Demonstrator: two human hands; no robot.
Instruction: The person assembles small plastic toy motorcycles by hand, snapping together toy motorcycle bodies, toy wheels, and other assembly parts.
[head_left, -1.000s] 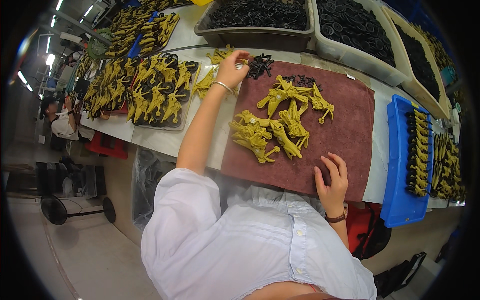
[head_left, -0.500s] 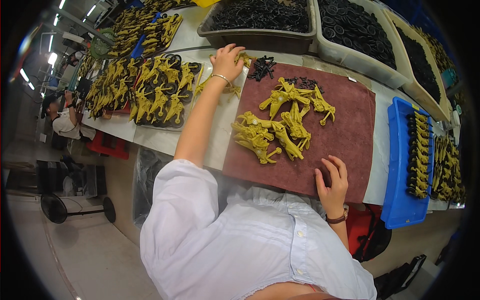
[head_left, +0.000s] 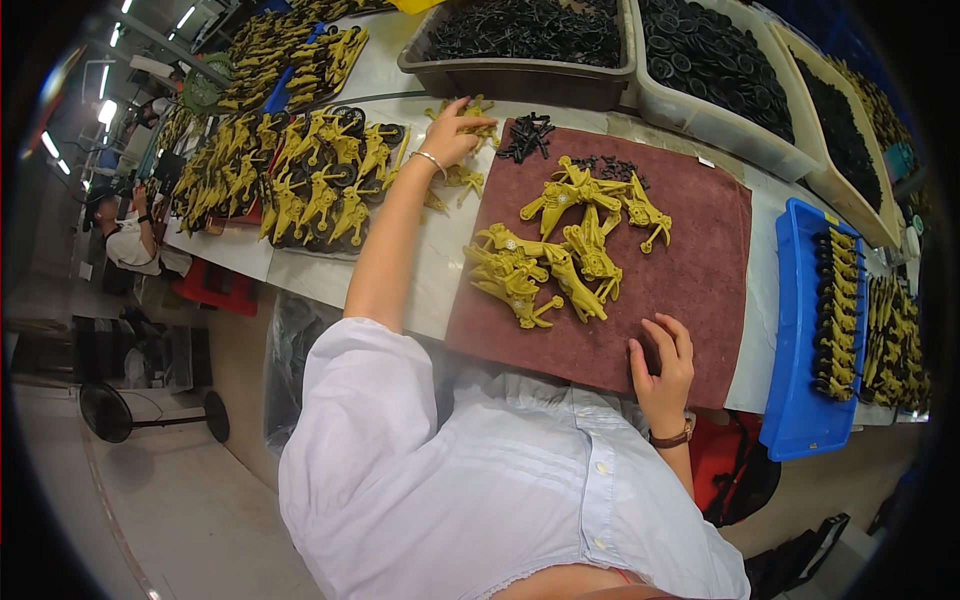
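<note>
My left hand [head_left: 449, 137] reaches to the far left of the cloth. Its fingers are apart, over loose yellow plastic parts [head_left: 464, 180] on the table; whether they touch one is hard to see. On the front right of the brown-red cloth [head_left: 690, 260] rests my right hand [head_left: 665, 365], fingers slightly curled and apart, nothing in them. Between the hands lies a group of yellow branching plastic parts [head_left: 590, 250]. Small black pegs [head_left: 526, 137] sit in a pile at the cloth's far left corner, and tiny black pieces [head_left: 612, 167] lie behind the yellow group.
Along the back stand a grey bin [head_left: 515, 75] of black parts and a white bin [head_left: 735, 125] of black rings. A blue tray [head_left: 795, 400] with rowed yellow-black assemblies is on the right. Trays of yellow assemblies [head_left: 320, 190] crowd the left, where another person [head_left: 135, 235] sits farther off.
My left hand has shifted slightly toward the near left, its fingers changing position and more yellow parts showing around it. My right hand and the yellow group on the cloth stay put.
</note>
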